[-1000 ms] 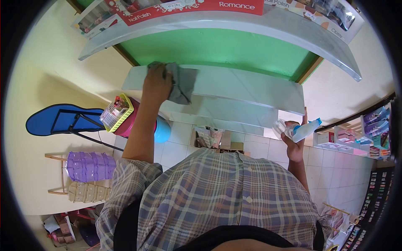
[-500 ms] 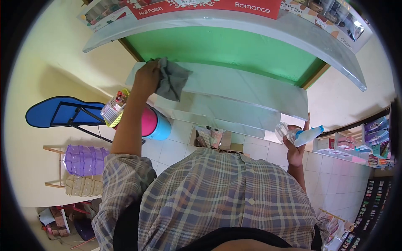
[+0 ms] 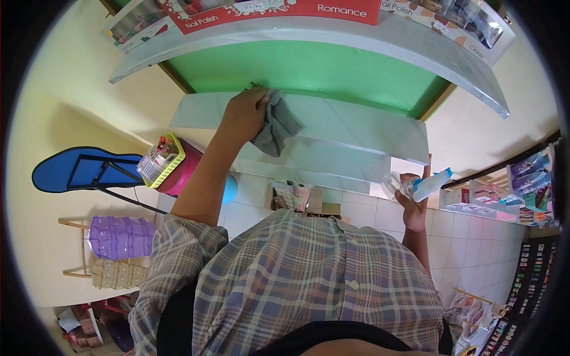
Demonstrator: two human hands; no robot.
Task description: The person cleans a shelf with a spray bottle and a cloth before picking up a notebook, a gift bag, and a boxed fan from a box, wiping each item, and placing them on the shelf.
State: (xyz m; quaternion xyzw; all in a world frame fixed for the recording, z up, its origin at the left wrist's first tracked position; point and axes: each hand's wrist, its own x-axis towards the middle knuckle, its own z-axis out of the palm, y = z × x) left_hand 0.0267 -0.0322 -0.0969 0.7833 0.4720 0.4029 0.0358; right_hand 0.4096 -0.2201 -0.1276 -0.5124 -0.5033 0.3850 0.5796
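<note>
Grey cloth [image 3: 276,126] in left hand [image 3: 242,114], "Nail Polish" "Romance" sign [image 3: 279,10]

Pale marble shelf [image 3: 356,121] against green wall, grey cloth [image 3: 276,127] pressed on it

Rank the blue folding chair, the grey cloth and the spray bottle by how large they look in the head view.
1. blue folding chair, clearly largest.
2. grey cloth, gripped by the left hand.
3. spray bottle in the right hand; only slightly smaller-looking than the cloth, and partly hidden, so unsure.
</note>
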